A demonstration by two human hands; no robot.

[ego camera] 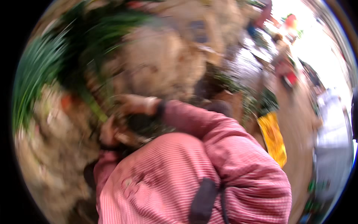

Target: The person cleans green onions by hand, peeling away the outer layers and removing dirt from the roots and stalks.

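My left hand (pixel 109 133) is low at the left, its fingers around the pale lower end of a long green stalk (pixel 95 107). Just above and to the right, my right hand (pixel 130 104) reaches in beside the same stalk, with a pale band at its wrist; motion blur hides whether its fingers grip anything. Dark green leaves spread up and left from the stalk. A bundle of long, thin green leafy vegetables (pixel 39 75) with pale root ends lies farther left. Both sleeves are pink checked cloth with dark cuffs.
Brown sacking or soiled ground (pixel 162 53) lies ahead. Cut greenery (pixel 247 100), a yellow packet or bag (pixel 272 137) and shiny plastic sheeting (pixel 242 65) are on the right. Several blurred goods and what may be people are at the upper right.
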